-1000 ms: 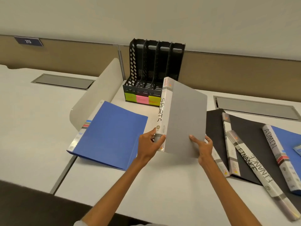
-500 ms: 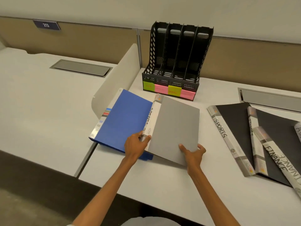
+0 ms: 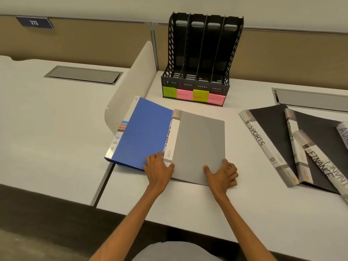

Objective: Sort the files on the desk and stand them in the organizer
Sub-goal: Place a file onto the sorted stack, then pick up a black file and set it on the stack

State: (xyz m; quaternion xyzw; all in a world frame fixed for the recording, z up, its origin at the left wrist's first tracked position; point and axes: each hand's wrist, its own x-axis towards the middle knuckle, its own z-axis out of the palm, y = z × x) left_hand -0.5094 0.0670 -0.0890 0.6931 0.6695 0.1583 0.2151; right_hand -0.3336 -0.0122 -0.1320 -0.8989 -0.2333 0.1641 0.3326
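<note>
View from the head, looking down on the desk [image 3: 188,204]. The grey file [image 3: 201,146], spine lettered SPORTS, lies flat in front of me, well short of the organizer [image 3: 195,85]. My left hand [image 3: 158,168] grips the near end of its spine, thumb on the grey cover and fingers over the spine edge. My right hand [image 3: 222,174] pinches the near right corner, thumb on top and fingers curled at the edge.

The spine side of the grey file overlaps the right edge of a blue file [image 3: 143,129], which lies flat and angled, with its far left corner close to the curved desk divider [image 3: 131,87]. The organizer stands upright at the back of the desk against the partition; it has four slots, and a row of sticky notes [image 3: 200,95], green, pink, yellow and pink, runs along its front. The first reads HR; the others are too blurred to read. Bare desk lies between the grey file and the organizer.

To the right, well apart from my hands, is an overlapping pile: a black file [image 3: 271,125] with a SPORTS spine, a FINANCE file [image 3: 320,166] across it, and a third spine [image 3: 343,134] cut off by the frame. A cable hatch [image 3: 310,98] lies behind the pile. A plate marked 213 [image 3: 34,22] hangs on the partition at far left.
</note>
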